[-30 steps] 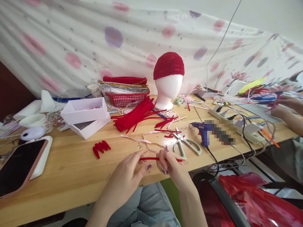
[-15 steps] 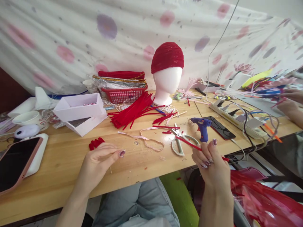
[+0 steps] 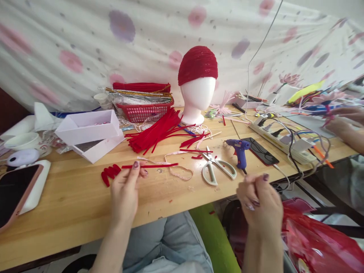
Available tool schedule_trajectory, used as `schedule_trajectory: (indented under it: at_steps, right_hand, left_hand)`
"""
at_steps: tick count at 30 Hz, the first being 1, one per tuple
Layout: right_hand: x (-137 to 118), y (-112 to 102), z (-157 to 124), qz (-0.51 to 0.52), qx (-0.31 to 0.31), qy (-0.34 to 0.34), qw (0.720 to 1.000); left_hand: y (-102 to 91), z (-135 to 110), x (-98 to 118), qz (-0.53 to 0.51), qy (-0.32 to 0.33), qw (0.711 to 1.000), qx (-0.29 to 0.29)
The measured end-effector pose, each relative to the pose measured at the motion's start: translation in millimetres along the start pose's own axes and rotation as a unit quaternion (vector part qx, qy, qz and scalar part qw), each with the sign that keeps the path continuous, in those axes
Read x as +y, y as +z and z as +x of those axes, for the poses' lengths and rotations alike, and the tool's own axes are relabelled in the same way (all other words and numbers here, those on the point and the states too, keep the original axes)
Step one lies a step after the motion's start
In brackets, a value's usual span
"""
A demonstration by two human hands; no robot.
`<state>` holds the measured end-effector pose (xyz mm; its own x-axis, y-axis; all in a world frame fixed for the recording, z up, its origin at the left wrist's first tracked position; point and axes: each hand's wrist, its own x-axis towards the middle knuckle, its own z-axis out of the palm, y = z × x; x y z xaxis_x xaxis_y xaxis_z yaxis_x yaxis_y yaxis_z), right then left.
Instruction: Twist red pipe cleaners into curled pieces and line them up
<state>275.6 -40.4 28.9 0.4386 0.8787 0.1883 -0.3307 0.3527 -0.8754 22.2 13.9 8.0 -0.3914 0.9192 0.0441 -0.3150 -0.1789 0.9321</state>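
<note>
My left hand [image 3: 125, 189] pinches a red pipe cleaner [image 3: 162, 165] near one end, above the table, with its long part pointing right. Just left of this hand lie several red folded pipe-cleaner pieces [image 3: 110, 172], shaped like petals. My right hand [image 3: 260, 199] is curled closed over the table's front edge, and nothing shows in its fingers. Between the hands are scissors [image 3: 210, 175] with pale handles, lying partly open, and a loosely curled pink tape measure [image 3: 182, 176]. Behind them rests a bundle of red pipe cleaners [image 3: 155, 132], with short red offcuts near the scissors.
A white mannequin head [image 3: 197, 94] wears a red wrapped cap [image 3: 198, 65]. A blue glue gun [image 3: 241, 151], a dark phone [image 3: 261, 151] and a power strip [image 3: 280, 142] stand right. White boxes [image 3: 88, 129] and a red basket [image 3: 145, 113] lie left. Another person's hand [image 3: 344, 123] works far right.
The red pipe cleaner has passed from my right hand to my left, which was pinching with no pipe cleaner visible. My right hand stays curled. The view has shifted slightly.
</note>
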Motion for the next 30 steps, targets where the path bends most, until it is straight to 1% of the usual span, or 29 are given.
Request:
schedule_trajectory:
  at_steps: [1,2,3,4,5,6,7,8,9,11,13,15,17,19,21,22,23,24,25,26,27,28,30]
  right_hand:
    - [-6,-4,1,-0.024,0.017,-0.048,0.998]
    - [-10,-4,0,-0.054,0.024,-0.095,0.994]
    - [-12,0,-2,-0.090,0.018,-0.136,0.987]
    - [-12,9,-5,-0.138,-0.003,-0.158,0.978]
    - [-9,19,-9,-0.194,-0.039,-0.172,0.965]
    - [-5,32,-13,-0.260,-0.088,-0.166,0.947]
    - [0,44,-17,-0.325,-0.144,-0.144,0.924]
    - [7,55,-21,-0.368,-0.202,-0.119,0.900]
    - [13,65,-24,-0.393,-0.239,-0.084,0.884]
    - [26,77,-28,-0.416,-0.269,-0.031,0.868]
    - [33,80,-30,-0.412,-0.280,-0.013,0.867]
    - [34,76,-30,-0.390,-0.309,-0.025,0.867]
    - [32,69,-29,-0.365,-0.347,-0.046,0.863]
    - [28,60,-27,-0.353,-0.362,-0.066,0.860]
    - [27,52,-24,-0.350,-0.335,-0.080,0.871]
    - [27,48,-22,-0.349,-0.307,-0.082,0.881]
    - [29,46,-20,-0.346,-0.271,-0.078,0.895]
    - [32,44,-18,-0.336,-0.230,-0.067,0.911]
    - [36,43,-16,-0.321,-0.191,-0.050,0.926]
    - [41,44,-14,-0.299,-0.160,-0.032,0.940]
    - [45,45,-12,-0.276,-0.140,-0.015,0.951]
    - [50,46,-11,-0.257,-0.130,-0.003,0.958]
    - [57,50,-9,-0.247,-0.124,-0.001,0.961]
  left_hand:
    - [-7.7,3,1,0.044,0.023,0.999,0.000]
    - [-12.9,4,2,0.087,0.027,0.996,-0.016]
    - [-14.9,2,4,0.132,0.024,0.990,-0.047]
    - [-14.0,-2,6,0.172,0.018,0.981,-0.089]
    - [-10.5,-9,8,0.201,0.012,0.970,-0.135]
    - [-5.3,-16,10,0.213,0.009,0.960,-0.182]
    - [0.7,-23,11,0.211,0.005,0.952,-0.221]
    - [6.6,-30,12,0.198,-0.005,0.949,-0.245]
    - [11.7,-35,12,0.178,-0.021,0.951,-0.252]
    - [17.6,-41,11,0.138,-0.062,0.959,-0.239]
    - [17.9,-42,8,0.103,-0.101,0.965,-0.219]
    - [14.5,-39,7,0.070,-0.137,0.965,-0.213]
    - [9.1,-34,8,0.039,-0.176,0.959,-0.219]
    - [1.7,-25,12,0.018,-0.204,0.957,-0.204]
    - [-8.1,-11,19,0.028,-0.187,0.969,-0.158]
    - [-13.7,-1,23,0.052,-0.151,0.978,-0.131]
    - [-19.2,10,28,0.101,-0.096,0.982,-0.126]
    - [-24.3,21,32,0.168,-0.048,0.975,-0.136]
    - [-28.3,33,36,0.243,-0.005,0.958,-0.149]
    - [-31.1,45,38,0.315,0.047,0.932,-0.174]
    - [-32.4,56,39,0.377,0.100,0.895,-0.214]
    - [-32.2,65,38,0.428,0.139,0.858,-0.247]
    - [-28.2,80,31,0.502,0.186,0.788,-0.305]
